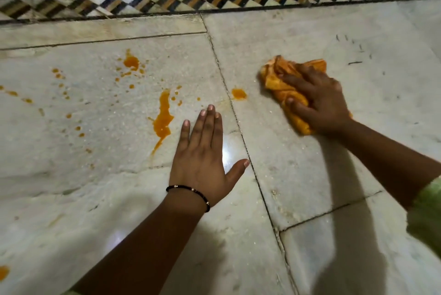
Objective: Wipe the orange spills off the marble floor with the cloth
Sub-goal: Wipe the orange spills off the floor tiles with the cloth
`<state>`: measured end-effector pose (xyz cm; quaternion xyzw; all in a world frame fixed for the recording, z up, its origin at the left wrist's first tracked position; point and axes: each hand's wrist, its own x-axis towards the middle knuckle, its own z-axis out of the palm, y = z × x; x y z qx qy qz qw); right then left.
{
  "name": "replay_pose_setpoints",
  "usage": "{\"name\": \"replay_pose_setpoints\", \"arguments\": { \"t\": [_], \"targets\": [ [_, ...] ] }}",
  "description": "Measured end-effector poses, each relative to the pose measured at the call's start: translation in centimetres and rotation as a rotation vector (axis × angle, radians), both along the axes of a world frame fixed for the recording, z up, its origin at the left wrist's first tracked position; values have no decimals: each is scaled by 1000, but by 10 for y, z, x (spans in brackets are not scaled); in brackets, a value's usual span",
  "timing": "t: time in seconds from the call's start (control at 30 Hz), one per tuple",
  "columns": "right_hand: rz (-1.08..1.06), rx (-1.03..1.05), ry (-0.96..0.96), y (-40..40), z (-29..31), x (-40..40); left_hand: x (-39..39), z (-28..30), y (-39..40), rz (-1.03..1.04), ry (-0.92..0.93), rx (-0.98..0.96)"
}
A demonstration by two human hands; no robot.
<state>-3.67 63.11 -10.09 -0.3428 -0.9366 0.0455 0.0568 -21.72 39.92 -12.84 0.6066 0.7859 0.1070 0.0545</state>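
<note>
Two hands are seen above the marble floor (310,175). One cloth (284,89), orange and crumpled, is lying on the right slab. It is pressed down by the right hand (319,101), whose fingers are spread and bent a little over the folds; whether the cloth is gripped or only pressed cannot be told surely. The left hand (202,151) is laid flat on the floor with the fingers straight and close together and the thumb held out to the side; nothing is held by it. One dark beaded bracelet (191,193) is worn on the left wrist.

The orange spills are counted as follows. One long streak (163,119) is found just beside the left fingertips. One larger blot (131,62) with small drops around it is seen farther away. One round spot (238,93) is placed at the joint between the slabs, between the left hand and the cloth, and it is not touched by the cloth. Many small drops (64,89) are scattered to the left, and one blot (3,272) is cut by the left edge.

At the far side, one patterned border (143,1) of dark and yellow diamonds is running along the floor. A green sleeve (427,213) is visible at the right edge.
</note>
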Motion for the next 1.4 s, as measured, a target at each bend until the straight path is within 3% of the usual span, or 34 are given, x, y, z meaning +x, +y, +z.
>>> {"name": "replay_pose_setpoints", "arguments": {
  "t": [0.1, 0.17, 0.3, 0.4, 0.5, 0.6, 0.7, 0.77, 0.83, 0.9, 1.03, 1.1, 1.2, 1.33, 1.4],
  "targets": [
    [-443, 9, -1, 34, 2, -29, 0, 0, 0, -3, -8, 5],
    [-587, -69, -7, 35, 4, -80, 0, 1, 1, -3, -3, 4],
    [-210, -51, -65, -17, -1, -144, 1, 3, 1, 21, -9, 17],
    [37, 21, -62, -57, -2, -113, 1, 5, -1, 58, -34, 13],
    [56, 75, -23, -63, -2, -53, 0, 4, -2, 77, -41, 12],
    [-250, 81, -17, -31, -2, -46, 1, 3, -2, 63, -34, 8],
    [-635, 1, 61, -5, -1, -104, 1, 2, -2, 60, -26, 10],
    [-747, -83, 90, -7, 0, -150, 1, 2, -1, 51, -31, 18],
    [-624, -89, 78, -28, -3, -173, 2, 3, -1, 43, -40, 10],
    [-352, -54, 45, -58, -4, -162, 1, 5, -1, 46, -43, -8],
    [204, 49, -22, -65, 1, -71, 0, 4, -1, 42, -54, -3],
    [277, 50, -60, -45, 4, -35, 0, 3, -2, 56, -67, 15],
    [72, 86, -36, -9, 3, -43, 0, 3, -2, 56, -70, 19],
    [-516, 47, 22, 3, -1, -148, -1, 4, -1, 56, -57, 6],
    [-460, 37, 14, -16, -1, -185, -2, 6, 1, 49, -58, -19]
  ]
}}
